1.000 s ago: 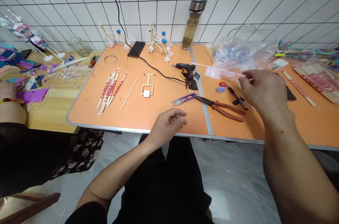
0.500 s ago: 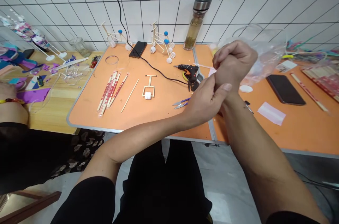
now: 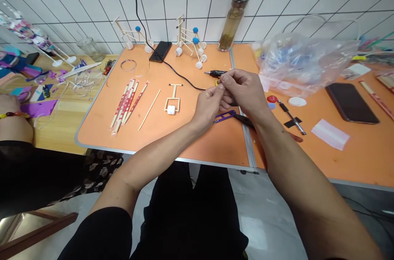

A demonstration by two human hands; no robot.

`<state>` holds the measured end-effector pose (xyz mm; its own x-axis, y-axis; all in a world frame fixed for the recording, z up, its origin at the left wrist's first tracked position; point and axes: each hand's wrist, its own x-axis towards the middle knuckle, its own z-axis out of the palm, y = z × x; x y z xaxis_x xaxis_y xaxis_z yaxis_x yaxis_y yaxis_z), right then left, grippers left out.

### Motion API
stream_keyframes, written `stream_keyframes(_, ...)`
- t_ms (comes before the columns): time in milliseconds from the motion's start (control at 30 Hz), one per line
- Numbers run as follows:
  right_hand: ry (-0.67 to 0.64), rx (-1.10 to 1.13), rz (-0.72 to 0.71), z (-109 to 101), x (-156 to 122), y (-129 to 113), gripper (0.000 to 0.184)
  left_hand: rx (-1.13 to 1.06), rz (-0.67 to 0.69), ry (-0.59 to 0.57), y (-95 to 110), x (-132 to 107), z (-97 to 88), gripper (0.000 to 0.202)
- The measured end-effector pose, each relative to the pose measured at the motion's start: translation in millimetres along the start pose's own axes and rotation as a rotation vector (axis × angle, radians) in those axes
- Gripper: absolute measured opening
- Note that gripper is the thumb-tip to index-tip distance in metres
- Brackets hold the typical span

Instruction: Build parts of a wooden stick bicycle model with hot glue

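Note:
My left hand (image 3: pixel 207 106) and my right hand (image 3: pixel 246 92) meet above the orange table (image 3: pixel 184 145), fingertips pinched close together. Whatever is between their fingers is hidden or too small to name. Behind them lies a black glue gun (image 3: pixel 214 73), mostly covered by the hands. Purple-handled scissors (image 3: pixel 226 116) lie just under the hands, partly hidden. To the left is a small frame of sticks with a white roller (image 3: pixel 171 110). Beside it lies a single bare stick (image 3: pixel 149 110), then several sticks in red-printed wrappers (image 3: pixel 124 106).
Stick models with blue balls (image 3: pixel 195 41) stand by the wall near a phone (image 3: pixel 160 51) and a tall tea bottle (image 3: pixel 232 22). A cable (image 3: pixel 181 79) crosses the table. Rightward are a plastic bag (image 3: pixel 304 63), a pen (image 3: pixel 291 116) and another phone (image 3: pixel 352 103). Another person's arm (image 3: pixel 14 128) rests at left.
My left hand has let go of my right wrist. Both hands have moved down and left, now fingertip to fingertip. The view has shifted slightly, and the pen shows uncovered.

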<state>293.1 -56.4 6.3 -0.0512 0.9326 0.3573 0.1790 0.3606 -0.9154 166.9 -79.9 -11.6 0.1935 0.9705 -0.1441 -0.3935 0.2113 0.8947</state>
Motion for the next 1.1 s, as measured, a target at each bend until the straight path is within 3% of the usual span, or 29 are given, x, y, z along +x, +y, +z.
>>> stream_keyframes(133, -0.189, 0.21, 0.131, -7.7, 1.5, 1.1, 0.05, 0.021, -0.006, 0.063, 3.1, 3.4, -4.2, 0.054)
stream_keyframes(400, -0.279, 0.423, 0.266, -12.8, 3.8, 3.0, 0.054, 0.019, 0.008, 0.03, 4.4, 3.9, -6.2, 0.049)
stream_keyframes(1100, -0.216, 0.585, 0.269, 4.0, 1.2, 8.8, 0.054, -0.055, -0.063, 0.058, 4.0, 7.0, -4.3, 0.056)
